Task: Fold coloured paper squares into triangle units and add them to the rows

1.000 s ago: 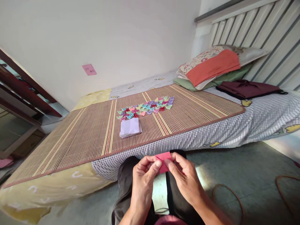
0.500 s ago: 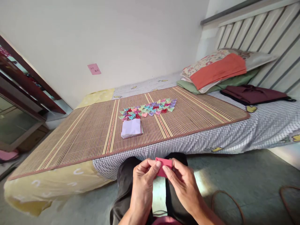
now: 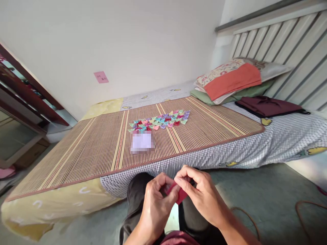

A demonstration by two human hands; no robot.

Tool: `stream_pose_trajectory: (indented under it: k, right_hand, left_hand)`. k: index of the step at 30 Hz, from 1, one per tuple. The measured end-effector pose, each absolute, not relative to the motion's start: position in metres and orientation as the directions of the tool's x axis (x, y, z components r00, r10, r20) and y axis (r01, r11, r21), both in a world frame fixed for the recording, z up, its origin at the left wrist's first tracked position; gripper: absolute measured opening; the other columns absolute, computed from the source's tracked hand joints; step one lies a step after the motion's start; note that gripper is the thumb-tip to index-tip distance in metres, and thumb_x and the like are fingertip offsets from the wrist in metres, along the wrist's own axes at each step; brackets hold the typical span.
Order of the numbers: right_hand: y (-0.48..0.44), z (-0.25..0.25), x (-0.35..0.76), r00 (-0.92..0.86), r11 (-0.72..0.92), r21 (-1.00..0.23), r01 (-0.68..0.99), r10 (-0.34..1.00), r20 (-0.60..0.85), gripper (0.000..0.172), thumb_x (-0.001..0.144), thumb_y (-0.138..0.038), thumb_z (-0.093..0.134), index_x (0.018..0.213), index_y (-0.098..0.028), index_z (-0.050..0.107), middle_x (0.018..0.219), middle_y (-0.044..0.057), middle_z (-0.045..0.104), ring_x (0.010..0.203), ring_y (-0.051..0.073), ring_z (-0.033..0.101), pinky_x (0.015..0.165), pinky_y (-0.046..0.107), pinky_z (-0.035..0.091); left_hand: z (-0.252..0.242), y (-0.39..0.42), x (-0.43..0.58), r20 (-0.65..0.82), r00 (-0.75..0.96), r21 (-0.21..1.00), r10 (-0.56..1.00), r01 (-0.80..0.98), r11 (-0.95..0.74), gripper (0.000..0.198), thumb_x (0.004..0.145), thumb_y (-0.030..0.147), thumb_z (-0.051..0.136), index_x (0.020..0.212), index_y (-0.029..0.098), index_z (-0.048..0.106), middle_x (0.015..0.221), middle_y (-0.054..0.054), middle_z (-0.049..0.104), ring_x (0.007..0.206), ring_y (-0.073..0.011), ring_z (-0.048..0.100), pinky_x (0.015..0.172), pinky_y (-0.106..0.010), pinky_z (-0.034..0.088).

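A small folded piece of red paper [image 3: 182, 194] is held between both hands above my knees. My left hand [image 3: 158, 196] is closed on its left side, thumb on top. My right hand [image 3: 198, 190] pinches its upper edge, and the fingers hide part of the folds. Beyond the hands, a stack of pale paper [image 3: 141, 142], blurred in this view, lies on the striped mat. Just behind it are several rows of small folded paper pieces [image 3: 166, 119] in red, green, purple, pink and blue.
The striped mat [image 3: 87, 149] covers a bed with a checked sheet [image 3: 286, 146]. Pillows [image 3: 232, 81] and a folded maroon cloth [image 3: 268, 106] lie at the right by the slatted headboard [image 3: 281, 44]. A cord [image 3: 246, 217] runs over the floor. A pink note [image 3: 101, 77] is on the wall.
The red paper has turned from facing me flat to a tilted position. My right hand has moved up to its top edge, and the left fingers have closed further around it.
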State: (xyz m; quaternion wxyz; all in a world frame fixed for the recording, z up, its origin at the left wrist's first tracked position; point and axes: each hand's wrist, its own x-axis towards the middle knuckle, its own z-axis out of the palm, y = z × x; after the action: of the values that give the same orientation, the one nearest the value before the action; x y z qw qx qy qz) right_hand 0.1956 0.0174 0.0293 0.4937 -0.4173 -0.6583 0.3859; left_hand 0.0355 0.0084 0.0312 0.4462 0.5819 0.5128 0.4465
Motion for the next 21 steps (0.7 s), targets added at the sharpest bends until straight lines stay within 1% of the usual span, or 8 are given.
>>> stream_pose_trajectory:
  k: [3, 5, 7, 10, 12, 14, 18, 21]
  right_hand:
    - [0.02, 0.03, 0.194, -0.139, 0.277, -0.957, 0.088, 0.955, 0.264, 0.032, 0.105, -0.039, 0.057, 0.079, -0.02, 0.064, 0.071, 0.0, 0.062, 0.066, 0.015, 0.057, 0.063, 0.027, 0.045]
    - [0.023, 0.029, 0.192, -0.126, 0.235, -0.972, 0.025, 0.965, 0.23, 0.035, 0.104, -0.043, 0.058, 0.079, -0.02, 0.062, 0.068, -0.002, 0.059, 0.062, 0.014, 0.054, 0.059, 0.026, 0.043]
    - [0.027, 0.028, 0.19, -0.109, 0.22, -0.976, -0.009, 0.97, 0.219, 0.036, 0.104, -0.045, 0.059, 0.078, -0.02, 0.06, 0.066, -0.003, 0.056, 0.059, 0.013, 0.052, 0.057, 0.025, 0.042]
    - [0.032, 0.025, 0.188, -0.077, 0.228, -0.974, -0.005, 0.971, 0.227, 0.035, 0.104, -0.045, 0.059, 0.078, -0.02, 0.06, 0.066, -0.003, 0.055, 0.059, 0.014, 0.053, 0.056, 0.024, 0.043]
    - [0.036, 0.023, 0.187, -0.052, 0.272, -0.961, 0.049, 0.961, 0.27, 0.033, 0.105, -0.042, 0.057, 0.079, -0.021, 0.06, 0.067, -0.003, 0.056, 0.06, 0.014, 0.055, 0.057, 0.024, 0.045]
    - [0.038, 0.022, 0.186, -0.016, 0.373, -0.916, 0.151, 0.927, 0.375, 0.03, 0.106, -0.035, 0.056, 0.08, -0.021, 0.059, 0.07, -0.002, 0.058, 0.062, 0.014, 0.057, 0.061, 0.025, 0.046]
    - [0.039, 0.02, 0.182, 0.023, 0.566, -0.773, 0.287, 0.803, 0.596, 0.022, 0.105, -0.023, 0.054, 0.083, -0.021, 0.059, 0.077, 0.0, 0.06, 0.07, 0.015, 0.06, 0.068, 0.025, 0.049]
    - [0.04, 0.021, 0.181, 0.01, 0.528, -0.815, 0.237, 0.838, 0.546, 0.024, 0.106, -0.026, 0.054, 0.084, -0.021, 0.06, 0.076, 0.0, 0.061, 0.069, 0.015, 0.06, 0.066, 0.025, 0.049]
  left_hand:
    - [0.029, 0.012, 0.032, -0.075, 0.163, 0.997, 0.984, 0.003, 0.076, 0.027, 0.074, 0.041, 0.09, 0.074, 0.017, 0.076, 0.066, -0.001, 0.063, 0.063, -0.0152, 0.05, 0.061, -0.026, 0.038]
    - [0.028, 0.015, 0.03, -0.142, 0.211, 0.984, 0.967, -0.077, 0.161, 0.033, 0.071, 0.045, 0.092, 0.069, 0.016, 0.076, 0.061, -0.003, 0.065, 0.058, -0.014, 0.051, 0.058, -0.026, 0.036]
    - [0.028, 0.016, 0.029, -0.149, 0.232, 0.979, 0.961, -0.104, 0.177, 0.039, 0.074, 0.05, 0.09, 0.063, 0.015, 0.076, 0.055, -0.006, 0.067, 0.053, -0.0144, 0.054, 0.056, -0.026, 0.036]
    - [0.032, 0.019, 0.029, -0.113, 0.273, 0.981, 0.955, -0.122, 0.151, 0.043, 0.081, 0.055, 0.083, 0.068, 0.014, 0.081, 0.057, -0.01, 0.072, 0.051, -0.0166, 0.061, 0.055, -0.026, 0.039]
    - [0.033, 0.021, 0.03, -0.104, 0.311, 0.977, 0.945, -0.146, 0.156, 0.045, 0.086, 0.056, 0.078, 0.073, 0.013, 0.083, 0.061, -0.012, 0.074, 0.05, -0.017, 0.063, 0.054, -0.026, 0.04]
    - [0.034, 0.023, 0.03, -0.116, 0.335, 0.968, 0.935, -0.171, 0.181, 0.048, 0.09, 0.058, 0.074, 0.078, 0.012, 0.084, 0.066, -0.013, 0.076, 0.05, -0.0175, 0.066, 0.053, -0.025, 0.042]
    - [0.031, 0.026, 0.032, -0.142, 0.332, 0.956, 0.932, -0.199, 0.216, 0.052, 0.086, 0.061, 0.076, 0.079, 0.01, 0.082, 0.067, -0.014, 0.077, 0.049, -0.0167, 0.067, 0.052, -0.023, 0.04]
    - [0.028, 0.027, 0.032, -0.155, 0.272, 0.955, 0.95, -0.205, 0.215, 0.051, 0.082, 0.06, 0.081, 0.074, 0.01, 0.077, 0.064, -0.013, 0.077, 0.048, -0.0154, 0.066, 0.05, -0.022, 0.036]
